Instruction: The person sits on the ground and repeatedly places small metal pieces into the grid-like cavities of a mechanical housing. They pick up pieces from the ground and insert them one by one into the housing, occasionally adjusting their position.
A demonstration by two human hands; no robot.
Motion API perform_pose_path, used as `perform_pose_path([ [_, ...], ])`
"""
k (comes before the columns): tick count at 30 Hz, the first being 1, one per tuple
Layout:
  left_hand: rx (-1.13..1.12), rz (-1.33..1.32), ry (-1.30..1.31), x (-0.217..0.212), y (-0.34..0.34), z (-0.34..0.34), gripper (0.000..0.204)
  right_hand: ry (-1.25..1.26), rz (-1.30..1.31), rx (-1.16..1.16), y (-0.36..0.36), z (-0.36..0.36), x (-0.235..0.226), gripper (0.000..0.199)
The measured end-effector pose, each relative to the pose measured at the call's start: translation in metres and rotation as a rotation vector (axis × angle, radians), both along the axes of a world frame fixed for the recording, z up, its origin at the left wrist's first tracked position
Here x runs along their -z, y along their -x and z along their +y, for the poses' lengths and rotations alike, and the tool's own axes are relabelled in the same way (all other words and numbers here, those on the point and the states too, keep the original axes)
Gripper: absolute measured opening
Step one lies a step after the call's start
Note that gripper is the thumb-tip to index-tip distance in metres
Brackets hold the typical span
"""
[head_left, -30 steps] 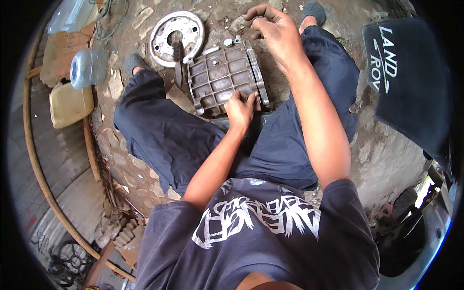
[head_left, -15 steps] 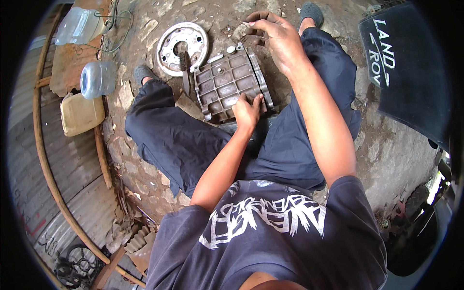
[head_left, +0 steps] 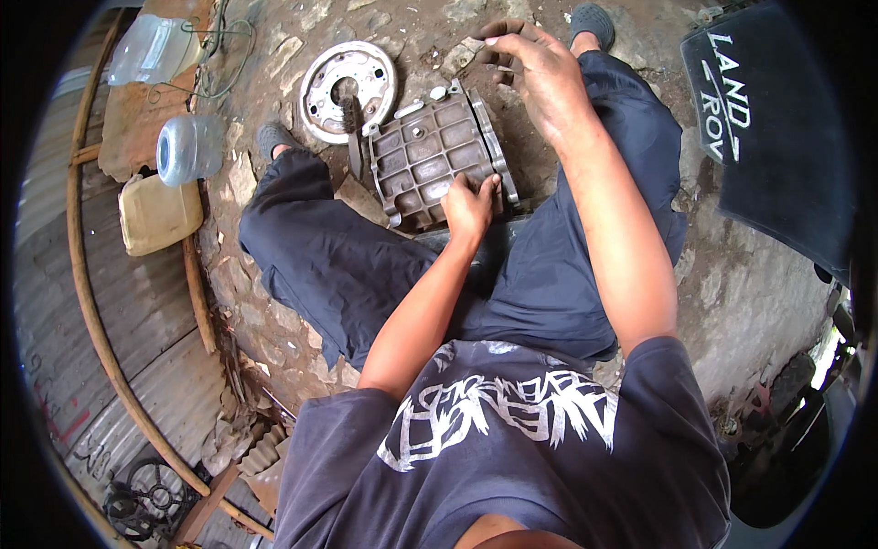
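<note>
A ribbed, box-shaped cast-metal casing (head_left: 430, 163), grimy brown-grey, lies on the ground between my legs. My left hand (head_left: 468, 206) is closed on its near right part, thumb and forefinger bent at the rim; the other fingers are partly hidden. Raised above and to the right of the casing is my right hand (head_left: 541, 80), its dirty fingers curved and apart, with nothing visible in it. Touching the casing's far left side is a dark-bristled brush (head_left: 351, 114) with a flat handle, its head over a round silvery metal disc (head_left: 320, 101) with a central hole.
Clear plastic jugs (head_left: 189, 149) and a yellowish container (head_left: 160, 215) stand at the left beside corrugated sheet metal (head_left: 55, 302) and a curved wooden pole (head_left: 87, 302). A black lettered panel (head_left: 786, 137) stands at the right. Rough stony ground (head_left: 274, 339) surrounds me.
My right hand has moved slightly to the right, and a small pale bit seen at its fingertips before no longer shows. The left hand stays on the casing.
</note>
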State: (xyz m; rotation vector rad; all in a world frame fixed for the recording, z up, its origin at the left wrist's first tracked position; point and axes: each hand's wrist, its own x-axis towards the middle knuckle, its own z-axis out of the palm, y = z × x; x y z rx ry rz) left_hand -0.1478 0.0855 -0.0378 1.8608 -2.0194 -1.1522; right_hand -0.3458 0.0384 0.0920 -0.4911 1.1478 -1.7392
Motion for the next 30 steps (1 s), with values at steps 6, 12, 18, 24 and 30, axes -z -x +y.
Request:
perform_pose_path([
  [6, 0.065, 0.003, -0.104, -0.008, -0.011, -0.002, 0.053, -0.025, -0.008, -0.040, 0.002, 0.000, 0.004, 0.016],
  [12, 0.068, 0.041, -0.157, -0.004, -0.021, -0.004, 0.049, -0.002, -0.041, -0.060, 0.001, 0.003, 0.002, 0.015],
  [18, 0.136, -0.028, -0.117, 0.009, -0.017, -0.007, 0.050, 0.086, -0.127, -0.040, 0.007, -0.003, 0.007, 0.014],
  [24, 0.269, 0.013, -0.323, -0.007, -0.017, -0.015, 0.049, 0.099, -0.261, -0.031, 0.004, 0.002, 0.001, 0.014],
  [30, 0.345, -0.041, -0.098, -0.005, -0.024, 0.000, 0.062, 0.083, -0.263, 0.082, -0.004, -0.007, 0.001, 0.015],
])
